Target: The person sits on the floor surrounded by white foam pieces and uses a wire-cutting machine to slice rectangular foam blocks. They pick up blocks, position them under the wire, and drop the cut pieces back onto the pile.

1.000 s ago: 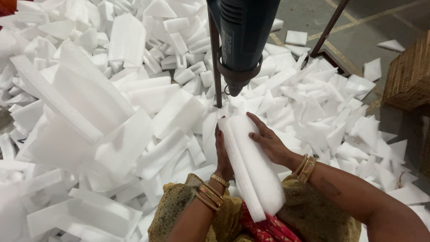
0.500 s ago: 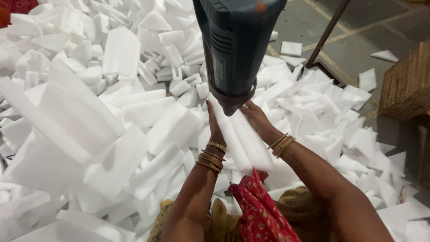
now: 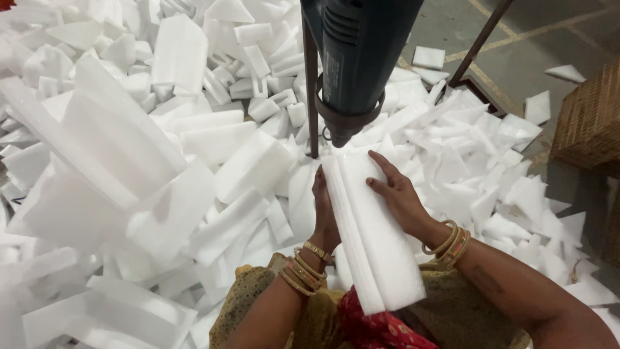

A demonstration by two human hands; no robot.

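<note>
1. A heap of white foam offcuts (image 3: pixel 148 161) fills the left and centre of the frame; more scraps lie scattered across the grey floor (image 3: pixel 549 39) at upper right; a woven basket (image 3: pixel 591 116) stands at the right edge.
2. A dark blue power drill (image 3: pixel 355 58), mounted nose-down on a thin metal stand (image 3: pixel 311 97), hangs at top centre; its body hides the foam behind it, and its tip sits just above the far end of the foam stack (image 3: pixel 371 232).
3. The foam stack, long white slabs pressed together, lies in lower centre, running from the drill toward the lap; the left hand (image 3: pixel 324 207) presses flat against its left side; the right hand (image 3: pixel 397 194) lies open on top, fingers spread; neither is clenched.
4. Compared with half a second ago, the drill has risen clear of the hands, the stack shows more fully, and the right hand now rests further up its top.
</note>
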